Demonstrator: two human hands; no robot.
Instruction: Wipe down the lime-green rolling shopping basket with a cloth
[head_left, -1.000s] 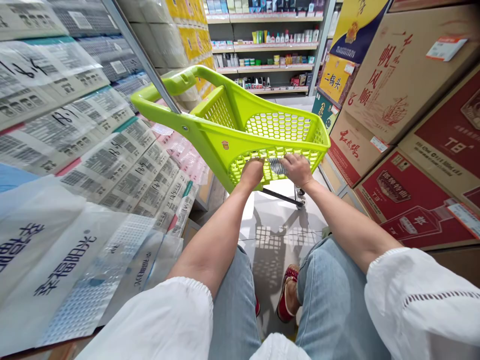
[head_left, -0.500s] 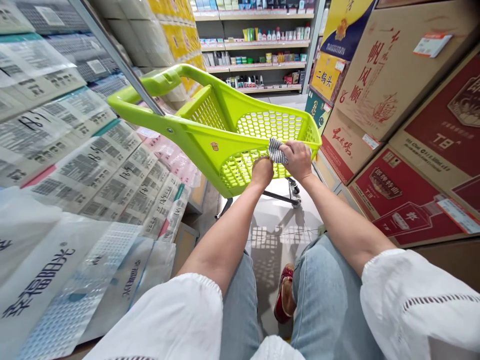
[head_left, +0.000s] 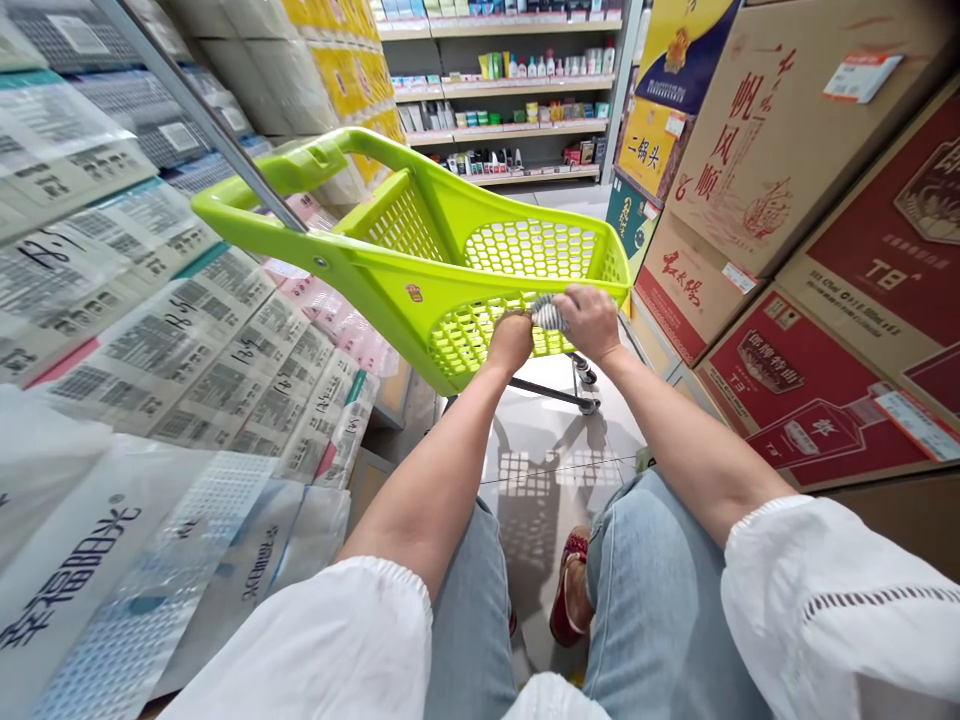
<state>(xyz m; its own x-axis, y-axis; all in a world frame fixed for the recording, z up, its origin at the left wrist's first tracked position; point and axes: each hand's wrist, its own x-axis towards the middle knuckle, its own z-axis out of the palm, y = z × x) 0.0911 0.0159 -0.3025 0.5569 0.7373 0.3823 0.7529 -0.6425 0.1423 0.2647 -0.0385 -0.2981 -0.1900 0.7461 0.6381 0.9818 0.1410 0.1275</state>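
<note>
A lime-green shopping cart (head_left: 367, 275) with lattice basket sides stands sideways in front of me. My left hand (head_left: 511, 341) is closed at the near lattice side, its fingers curled against it and mostly hidden. Just to its right, my right hand (head_left: 592, 321) grips a grey-and-white striped cloth (head_left: 550, 313). The cloth is bunched up between the two hands, against the basket's side below the rim. Inside the basket I see no goods.
Stacked plastic-wrapped packs (head_left: 187, 340) line the left. Cardboard boxes (head_left: 739, 150) with price tags are piled on the right. Shelves of bottles and small packages (head_left: 517, 90) stand behind the cart. A cart wheel (head_left: 589, 406) rests on the tiled floor near my feet.
The striped cloth has become more bunched and sits closer to my left hand. Both hands and the cart appear slightly further left in view.
</note>
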